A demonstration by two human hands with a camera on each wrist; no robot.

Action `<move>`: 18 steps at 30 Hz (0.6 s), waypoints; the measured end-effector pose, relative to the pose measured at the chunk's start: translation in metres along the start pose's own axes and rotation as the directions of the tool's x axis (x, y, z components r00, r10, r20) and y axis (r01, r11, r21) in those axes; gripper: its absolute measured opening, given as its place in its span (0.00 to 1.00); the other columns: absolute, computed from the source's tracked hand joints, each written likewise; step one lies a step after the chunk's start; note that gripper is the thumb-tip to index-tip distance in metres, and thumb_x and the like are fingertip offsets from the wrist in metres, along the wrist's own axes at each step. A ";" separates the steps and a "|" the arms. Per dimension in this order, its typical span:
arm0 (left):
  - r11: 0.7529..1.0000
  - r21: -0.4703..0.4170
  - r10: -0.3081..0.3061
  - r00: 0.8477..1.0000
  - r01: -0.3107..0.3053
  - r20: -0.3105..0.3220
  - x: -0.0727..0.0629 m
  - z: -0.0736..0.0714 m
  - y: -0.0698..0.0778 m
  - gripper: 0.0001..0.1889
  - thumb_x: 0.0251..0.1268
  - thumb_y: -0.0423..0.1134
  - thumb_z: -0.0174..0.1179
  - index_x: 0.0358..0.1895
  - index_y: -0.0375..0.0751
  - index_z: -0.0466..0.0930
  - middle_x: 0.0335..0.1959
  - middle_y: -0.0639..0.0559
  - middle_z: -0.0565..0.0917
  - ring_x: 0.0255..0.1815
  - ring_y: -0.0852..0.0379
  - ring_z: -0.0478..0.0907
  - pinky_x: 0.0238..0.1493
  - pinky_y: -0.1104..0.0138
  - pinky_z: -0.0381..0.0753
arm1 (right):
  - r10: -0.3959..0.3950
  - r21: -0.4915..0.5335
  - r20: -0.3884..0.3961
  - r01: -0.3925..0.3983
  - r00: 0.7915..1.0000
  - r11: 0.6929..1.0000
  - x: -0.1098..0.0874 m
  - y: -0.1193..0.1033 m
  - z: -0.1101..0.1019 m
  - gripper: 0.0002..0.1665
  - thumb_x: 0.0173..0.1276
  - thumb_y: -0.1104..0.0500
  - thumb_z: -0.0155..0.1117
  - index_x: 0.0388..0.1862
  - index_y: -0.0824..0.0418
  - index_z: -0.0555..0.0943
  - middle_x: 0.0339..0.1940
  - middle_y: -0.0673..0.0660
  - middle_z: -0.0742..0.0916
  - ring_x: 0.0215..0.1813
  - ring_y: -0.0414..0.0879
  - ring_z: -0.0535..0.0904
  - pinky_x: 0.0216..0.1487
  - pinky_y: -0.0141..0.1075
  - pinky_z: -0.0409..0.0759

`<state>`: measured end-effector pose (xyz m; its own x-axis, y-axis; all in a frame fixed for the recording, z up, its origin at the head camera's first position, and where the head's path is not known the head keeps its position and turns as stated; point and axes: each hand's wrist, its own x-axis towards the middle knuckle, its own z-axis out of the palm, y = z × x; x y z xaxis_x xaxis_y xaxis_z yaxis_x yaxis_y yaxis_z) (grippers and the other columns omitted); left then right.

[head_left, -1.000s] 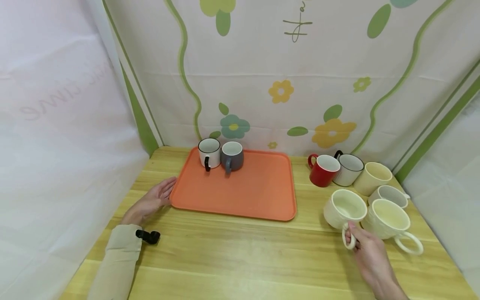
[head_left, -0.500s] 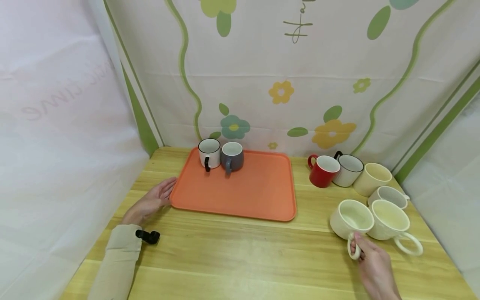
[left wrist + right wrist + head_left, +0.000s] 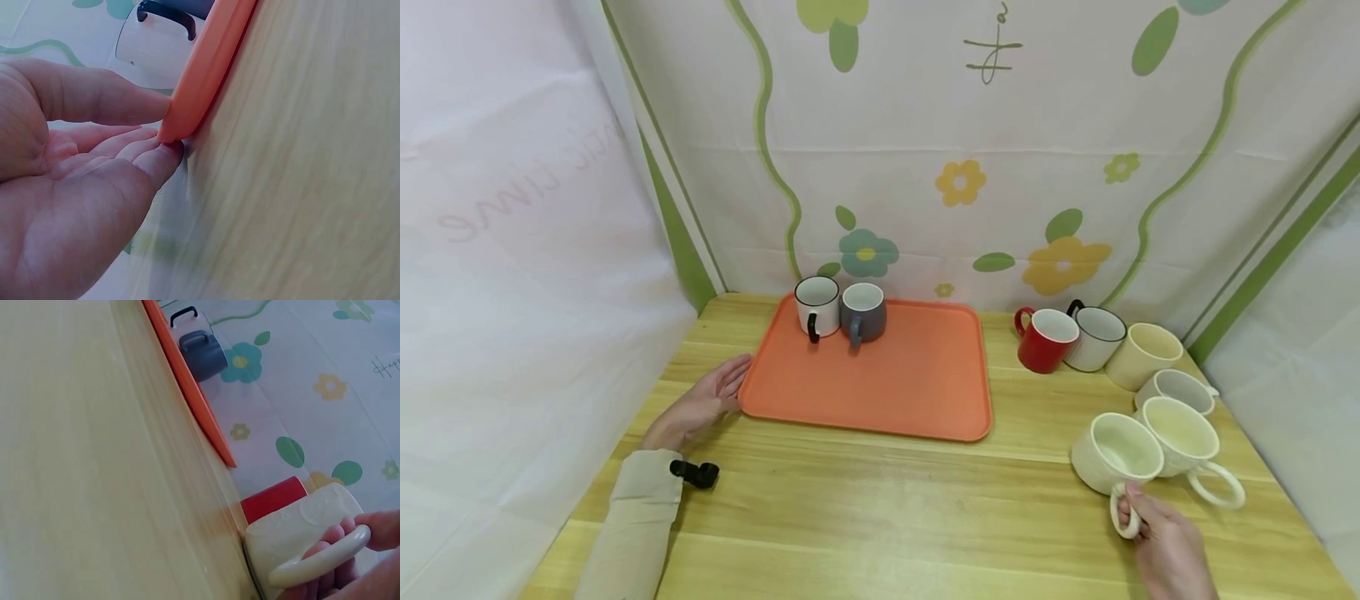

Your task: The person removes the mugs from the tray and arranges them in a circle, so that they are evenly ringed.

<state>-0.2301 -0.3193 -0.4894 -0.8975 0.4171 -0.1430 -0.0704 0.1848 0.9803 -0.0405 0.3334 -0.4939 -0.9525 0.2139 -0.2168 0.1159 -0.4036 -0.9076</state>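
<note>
My right hand point(image 3: 1172, 542) grips a cream mug point(image 3: 1097, 467) by its ring-shaped handle point(image 3: 322, 556), fingers hooked through it. The mug is upright at the right front of the table, beside another cream mug with a large round handle point(image 3: 1176, 437). In the right wrist view it covers part of a red mug point(image 3: 275, 499). My left hand point(image 3: 700, 404) lies at the left edge of an orange tray point(image 3: 880, 392), fingers extended. In the left wrist view its thumb and fingertips touch the tray's rim point(image 3: 200, 75).
On the tray's back left stand a white mug with a black handle point(image 3: 814, 312) and a grey-blue mug point(image 3: 865, 321). Along the right are the red mug, a white dark-rimmed mug point(image 3: 1093, 342), a yellowish mug point(image 3: 1142, 358) and a pale mug point(image 3: 1172, 392). Fabric walls surround the wooden table.
My right hand has drawn the cream mug toward the front and slightly right, along the other cream mug. The left hand and tray have stayed put.
</note>
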 end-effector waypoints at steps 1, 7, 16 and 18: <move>1.000 0.000 -0.002 1.000 0.002 -0.001 0.000 0.000 0.000 0.51 0.64 0.13 0.49 0.87 0.35 0.31 0.89 0.37 0.35 0.88 0.33 0.33 0.65 0.85 0.71 | 0.011 -0.009 -0.002 -0.011 1.000 1.000 0.000 -0.001 -0.001 0.24 0.85 0.61 0.52 0.30 0.59 0.90 0.27 0.46 0.86 0.31 0.38 0.80 0.38 0.26 0.76; 1.000 -0.004 -0.004 1.000 0.004 -0.004 -0.001 0.000 -0.001 0.51 0.65 0.13 0.49 0.87 0.35 0.31 0.89 0.37 0.35 0.88 0.33 0.33 0.64 0.85 0.72 | 0.145 -0.295 -0.090 -0.165 0.985 0.941 0.002 -0.012 -0.005 0.22 0.83 0.47 0.57 0.38 0.57 0.90 0.34 0.44 0.86 0.37 0.34 0.81 0.42 0.26 0.81; 1.000 -0.010 0.015 1.000 -0.015 0.005 0.000 0.000 -0.001 0.51 0.65 0.13 0.48 0.87 0.33 0.31 0.89 0.35 0.35 0.88 0.32 0.32 0.64 0.84 0.73 | -0.247 -0.949 -0.193 -0.117 0.950 0.293 -0.007 -0.048 0.002 0.39 0.75 0.28 0.57 0.52 0.62 0.89 0.41 0.59 0.92 0.37 0.34 0.81 0.40 0.33 0.72; 1.000 -0.012 0.020 1.000 -0.020 0.011 0.000 -0.001 -0.001 0.50 0.65 0.13 0.48 0.86 0.33 0.30 0.89 0.35 0.34 0.88 0.32 0.32 0.65 0.84 0.73 | -0.386 -0.959 -0.137 -0.024 0.912 0.282 -0.009 -0.054 0.017 0.30 0.71 0.33 0.67 0.46 0.58 0.90 0.38 0.55 0.92 0.32 0.20 0.71 0.35 0.28 0.69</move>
<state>-0.2305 -0.3200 -0.4903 -0.8940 0.4303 -0.1251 -0.0579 0.1659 0.9844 -0.0434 0.3380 -0.4365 -0.8751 0.4728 0.1036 0.3261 0.7340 -0.5958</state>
